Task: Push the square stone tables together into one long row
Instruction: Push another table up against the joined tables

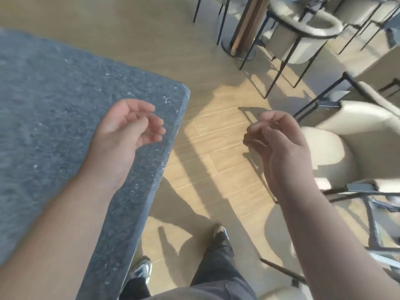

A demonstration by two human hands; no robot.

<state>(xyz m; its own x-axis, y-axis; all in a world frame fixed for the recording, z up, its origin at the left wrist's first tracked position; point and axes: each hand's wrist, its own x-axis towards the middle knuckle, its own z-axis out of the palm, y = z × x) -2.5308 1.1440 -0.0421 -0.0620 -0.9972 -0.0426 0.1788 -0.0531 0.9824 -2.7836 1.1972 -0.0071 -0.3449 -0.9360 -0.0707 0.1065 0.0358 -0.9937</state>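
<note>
A dark grey speckled stone table [54,109] fills the left of the view, its right edge running from the upper middle down to the bottom. My left hand [127,126] hovers over the table near that right edge, fingers loosely curled, holding nothing. My right hand [279,139] hangs in the air over the wooden floor to the right of the table, fingers loosely curled and empty. Neither hand touches the stone.
Cream chairs on thin black legs [350,148] stand close at the right. More chairs [303,37] and a round pedestal base [238,48] stand at the top right. My legs and shoes [218,232] are on the wood floor [205,131] beside the table's edge.
</note>
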